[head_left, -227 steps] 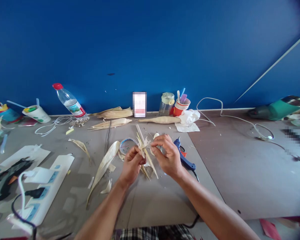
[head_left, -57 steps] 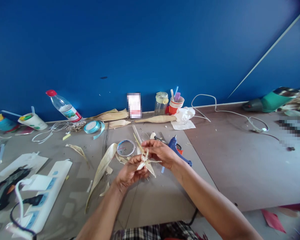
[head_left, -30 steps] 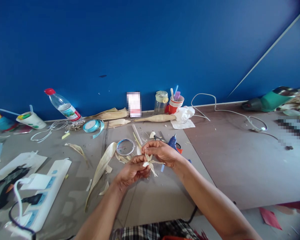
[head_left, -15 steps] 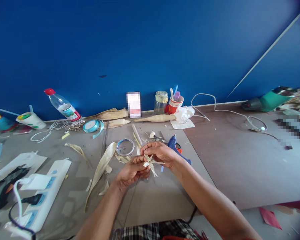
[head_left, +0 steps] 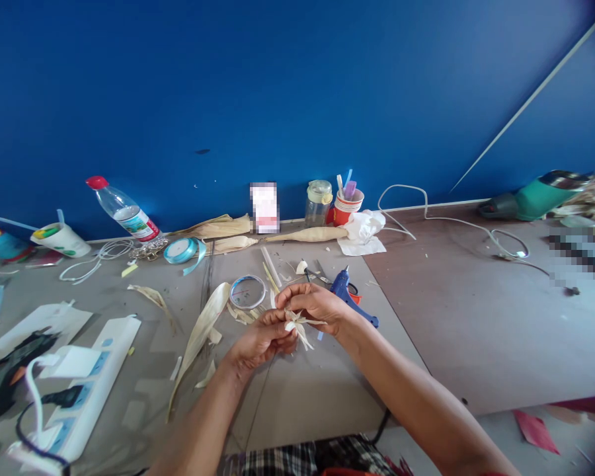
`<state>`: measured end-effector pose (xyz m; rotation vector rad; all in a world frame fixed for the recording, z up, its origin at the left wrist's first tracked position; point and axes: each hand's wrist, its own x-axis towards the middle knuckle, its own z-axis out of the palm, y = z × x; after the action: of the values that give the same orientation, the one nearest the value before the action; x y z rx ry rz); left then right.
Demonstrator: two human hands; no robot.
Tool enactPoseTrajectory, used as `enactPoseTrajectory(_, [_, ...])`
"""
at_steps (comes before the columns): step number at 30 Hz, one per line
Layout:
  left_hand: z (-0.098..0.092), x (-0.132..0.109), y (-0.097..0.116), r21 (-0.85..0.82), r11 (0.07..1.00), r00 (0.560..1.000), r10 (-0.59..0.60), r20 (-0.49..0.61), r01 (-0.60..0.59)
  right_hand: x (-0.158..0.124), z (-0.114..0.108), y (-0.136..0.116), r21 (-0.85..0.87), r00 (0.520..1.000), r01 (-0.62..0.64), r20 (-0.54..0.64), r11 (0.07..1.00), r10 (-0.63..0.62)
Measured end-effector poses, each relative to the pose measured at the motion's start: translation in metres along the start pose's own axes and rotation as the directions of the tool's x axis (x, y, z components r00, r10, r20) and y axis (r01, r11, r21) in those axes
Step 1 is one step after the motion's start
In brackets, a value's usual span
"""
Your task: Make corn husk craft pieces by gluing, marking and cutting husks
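Observation:
Between my two hands is a small flower-like piece of dried corn husk [head_left: 303, 332], its pale pointed strips fanning out toward me. My left hand [head_left: 264, 340] pinches it from the left, thumb against its base. Fingers of my right hand [head_left: 313, 304] close on its upper side, the fingertips partly hidden. Just beyond my right hand lies a blue glue gun [head_left: 344, 287]. A roll of clear tape [head_left: 248, 291] sits beyond my left hand, and a long husk strip [head_left: 204, 330] curves on the table to the left.
At left are a white power strip [head_left: 96, 390] with plugs and a black glue gun [head_left: 17, 367]. Along the blue wall stand a tilted bottle [head_left: 129, 215], a ribbon roll [head_left: 180, 250], a glass jar [head_left: 318, 205] and red paper cups [head_left: 348, 206]. A white cable [head_left: 480, 225] crosses the right side.
My right fingers have shifted slightly on the husk piece, and its upper strips sit a little lower. Both hands stay in nearly the same place.

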<state>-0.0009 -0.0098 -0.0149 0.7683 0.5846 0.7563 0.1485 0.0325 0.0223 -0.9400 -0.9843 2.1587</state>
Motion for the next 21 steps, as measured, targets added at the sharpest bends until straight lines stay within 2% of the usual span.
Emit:
enactPoseTrajectory(5, [-0.0032,0.0006,-0.0019,0.013,1.0,1.0,0.002,0.006,-0.003,-0.0008,0.0018,0.001,0.079,0.999,0.043,-0.001,0.996,-0.043])
enactPoseTrajectory(11, [-0.0019,0.0016,-0.0025,0.025,1.0,1.0,0.005,0.024,-0.006,-0.0022,0.0031,-0.0002,0.085,0.999,0.046,-0.018,0.995,-0.045])
enactPoseTrajectory(14, [-0.0013,0.0009,-0.002,0.019,1.0,1.0,0.008,0.02,-0.008,-0.0006,0.0024,-0.0007,0.1,0.995,0.054,-0.084,0.994,-0.045])
enactPoseTrajectory(17, [-0.0026,-0.0003,0.0005,0.009,1.0,1.0,0.026,-0.011,-0.025,0.0016,0.0002,-0.0013,0.147,0.977,0.116,-0.196,0.982,-0.086])
enactPoseTrajectory(21, [-0.0052,-0.0012,0.0061,-0.067,0.992,0.992,0.104,-0.074,-0.108,0.0033,-0.0038,-0.0016,0.212,0.953,0.172,-0.281,0.962,-0.109])
